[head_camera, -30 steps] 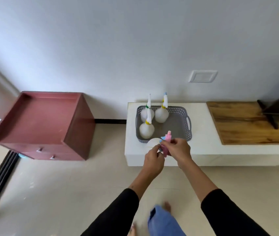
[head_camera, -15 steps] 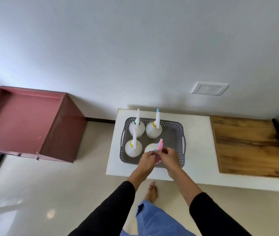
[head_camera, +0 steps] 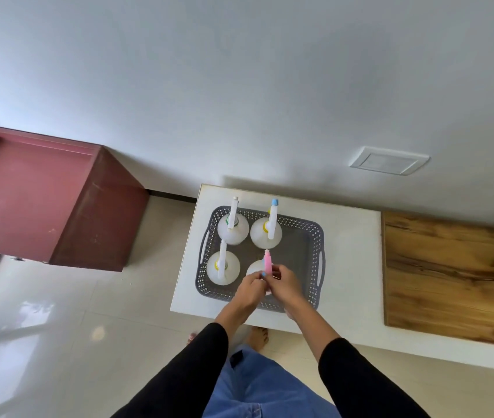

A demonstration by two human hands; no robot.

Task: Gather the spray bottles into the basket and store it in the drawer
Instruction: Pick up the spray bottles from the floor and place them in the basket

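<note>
Both my left hand [head_camera: 250, 286] and right hand [head_camera: 286, 283] are pinching the pink-topped spray bottle [head_camera: 267, 262], standing in the grey basket [head_camera: 310, 233] by its near rim; the basket's right half is lying open.

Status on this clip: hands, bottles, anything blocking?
Both hands on pink-topped bottle, inside basket. Three other bottles upright inside. Nothing blocking.

Perforated plastic basket [head_camera: 309, 236]; glossy floor tiles [head_camera: 58, 312]; wood-grain board [head_camera: 438, 267], probably matt.
</note>
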